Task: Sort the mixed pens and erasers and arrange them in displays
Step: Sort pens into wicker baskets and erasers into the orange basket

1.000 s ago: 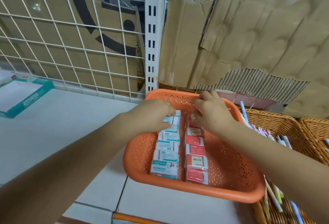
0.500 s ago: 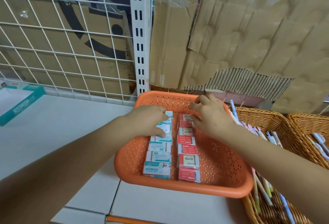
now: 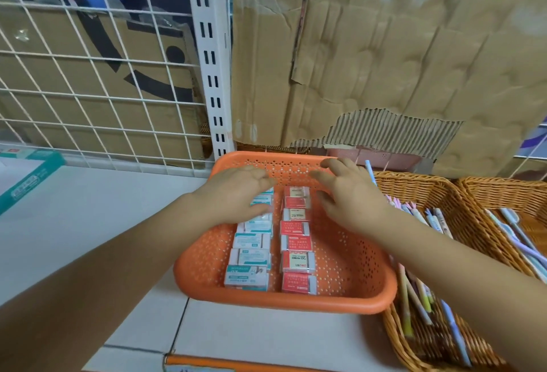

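An orange plastic basket [image 3: 281, 303] on the white shelf holds two neat columns of erasers. Teal-and-white erasers [image 3: 248, 259] form the left column and red erasers [image 3: 296, 262] the right. My left hand [image 3: 236, 191] lies over the far end of the teal column, fingers loosely extended and thumb beside the top erasers, which it partly hides. My right hand [image 3: 352, 197] hovers just right of the far red erasers with its fingers spread and nothing in it. Pens [image 3: 420, 303] lie in a wicker basket [image 3: 414, 182] to the right.
A second wicker basket [image 3: 503, 188] with more pens stands at far right. A teal-edged box [image 3: 29, 182] sits on the shelf at left. Behind are a white wire grid [image 3: 88, 90], a slotted upright post [image 3: 210, 61] and torn cardboard [image 3: 384, 61].
My right hand has come off the far red erasers and moved slightly right, fingers spreading. My left hand's grip on the top teal erasers has loosened.
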